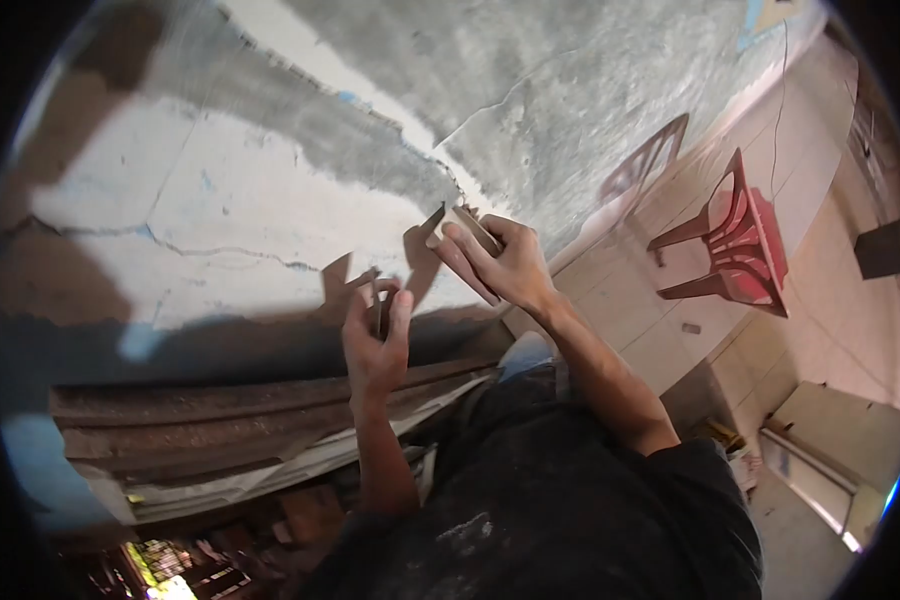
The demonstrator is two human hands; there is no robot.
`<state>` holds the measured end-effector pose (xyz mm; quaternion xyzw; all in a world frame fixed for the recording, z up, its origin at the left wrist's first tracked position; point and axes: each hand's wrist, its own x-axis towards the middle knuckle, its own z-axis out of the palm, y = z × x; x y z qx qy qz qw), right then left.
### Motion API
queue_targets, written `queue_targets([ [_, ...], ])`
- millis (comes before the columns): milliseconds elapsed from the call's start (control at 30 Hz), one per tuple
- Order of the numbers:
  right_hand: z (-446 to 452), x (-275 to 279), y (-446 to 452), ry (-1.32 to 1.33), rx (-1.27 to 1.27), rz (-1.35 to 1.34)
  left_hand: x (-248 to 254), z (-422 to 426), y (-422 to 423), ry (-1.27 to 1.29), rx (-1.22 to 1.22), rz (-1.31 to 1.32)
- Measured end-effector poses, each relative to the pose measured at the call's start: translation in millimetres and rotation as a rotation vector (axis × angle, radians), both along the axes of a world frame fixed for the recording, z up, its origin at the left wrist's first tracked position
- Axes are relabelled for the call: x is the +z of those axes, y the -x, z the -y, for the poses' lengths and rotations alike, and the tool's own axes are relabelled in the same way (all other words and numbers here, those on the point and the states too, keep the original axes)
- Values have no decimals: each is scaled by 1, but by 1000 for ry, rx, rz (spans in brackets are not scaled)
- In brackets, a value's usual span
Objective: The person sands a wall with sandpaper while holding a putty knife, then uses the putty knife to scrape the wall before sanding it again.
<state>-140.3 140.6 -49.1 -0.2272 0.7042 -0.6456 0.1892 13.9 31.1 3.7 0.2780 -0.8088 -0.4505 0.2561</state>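
Observation:
In front of the cracked, patchy wall [260, 200], my right hand [515, 265] is closed around a pale, flat-sided piece with a dark edge [455, 250]; its exact kind is unclear. Its upper end is close to the crack [435, 160], but whether it touches the wall cannot be told. Lower and to the left, my left hand [378, 345] pinches a thin, flat piece seen nearly edge-on [377, 308] between thumb and fingers. The hands are apart, and their shadows fall on the white part of the wall.
Brown corrugated sheets [220, 415] lean along the wall's foot, below my left arm. On the tiled floor at right is a red plastic chair [735, 240]. A small block [691, 328] lies near it. A dark box [882, 250] stands at far right.

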Motion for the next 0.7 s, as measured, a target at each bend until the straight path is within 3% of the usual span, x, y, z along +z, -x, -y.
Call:
queue_targets([
  [67,-18,6,-6,-98,81,9,-15,1,-3,-307,-47,176],
  [200,-31,8,-22,-110,81,-117,-44,-6,5,-477,-165,189],
  [300,-38,0,-28,-173,55,-131,-48,-14,14,-425,-276,213],
  [433,-41,-27,-34,-88,-320,-406,-57,-28,32,-532,-324,143],
  [467,-47,-26,-36,-189,-374,-387,-69,-26,34,-395,-311,190],
  [533,-61,-20,-41,-388,-480,-345,-70,-31,40,-352,-273,187],
  [633,-78,-15,-45,-428,-294,313,-72,-42,45,-283,-285,161],
  [700,-78,-14,-56,-312,-293,242,-71,-51,49,-300,-327,109],
])
